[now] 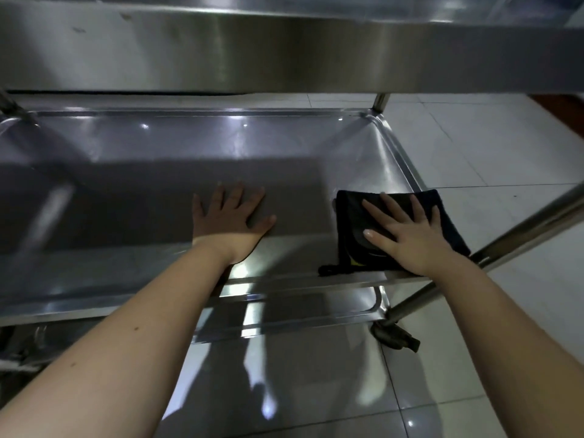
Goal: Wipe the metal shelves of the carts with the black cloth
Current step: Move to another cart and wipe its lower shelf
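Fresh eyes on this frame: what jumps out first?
The black cloth at the right end of the middle shelf, pressed flat under the right hand. Next, the left hand, spread flat on bare steel mid-shelf in the shadow of the upper shelf overhead.

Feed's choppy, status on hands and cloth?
Left hand flat on metal cart shelf. Right hand presses square black cloth at its right end. Nothing in the way.

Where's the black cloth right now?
Head view: the cloth lies at the right end of the middle shelf, near its front edge, flat under the right hand; the left hand rests beside it.
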